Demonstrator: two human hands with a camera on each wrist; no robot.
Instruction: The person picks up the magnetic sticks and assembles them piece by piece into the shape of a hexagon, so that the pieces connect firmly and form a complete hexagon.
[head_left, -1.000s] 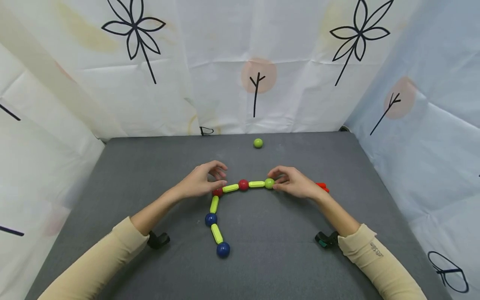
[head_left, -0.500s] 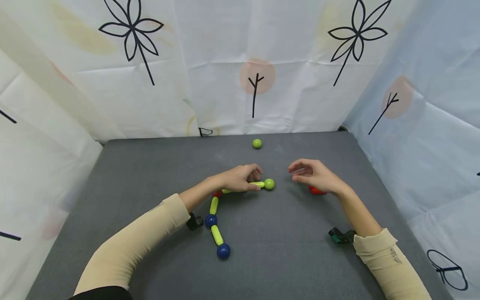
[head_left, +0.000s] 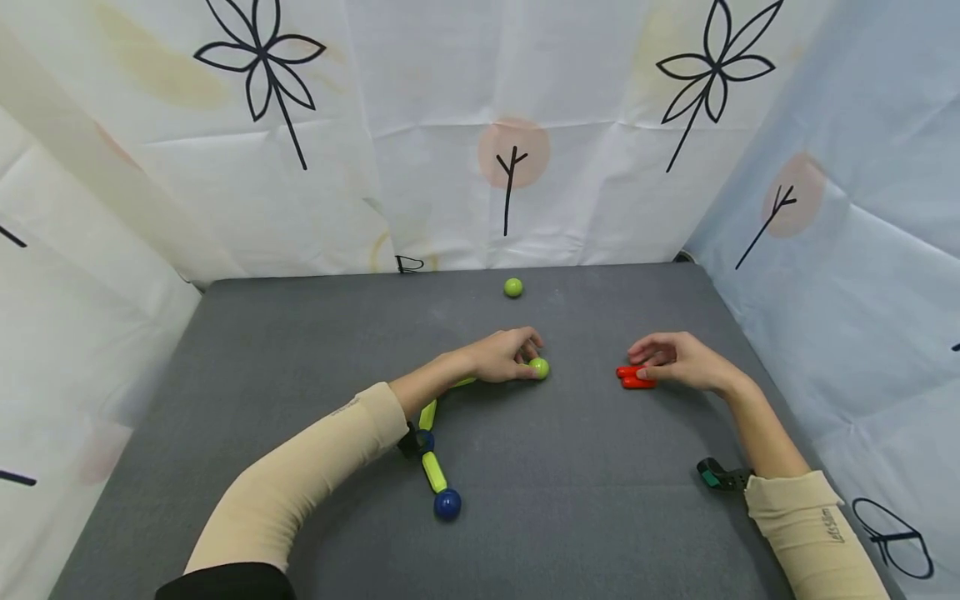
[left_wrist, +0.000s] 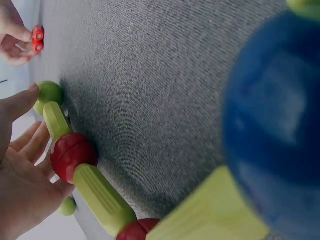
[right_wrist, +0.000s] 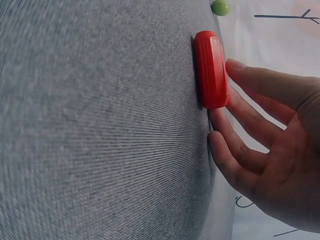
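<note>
In the head view my left hand (head_left: 506, 354) is at the green ball (head_left: 539, 368) ending a chain of balls and yellow-green rods. The left wrist view shows its thumb by this ball, the other fingers loosely extended behind a yellow-green rod (left_wrist: 57, 121) and a red ball (left_wrist: 74, 155). My forearm hides part of the chain in the head view; a dark blue ball (head_left: 447, 505) forms its near end. My right hand (head_left: 682, 360) is at two red rods (head_left: 636, 383) lying side by side. Its fingers are relaxed around them; firm contact is unclear.
Another green ball (head_left: 513, 287) lies alone near the far edge of the grey table (head_left: 562, 517). White patterned cloth (head_left: 435, 167) hangs behind the table and along both sides.
My left hand has moved right along the chain, from the corner red ball to the green end ball. My right hand has left that green ball and moved right to the red rods.
</note>
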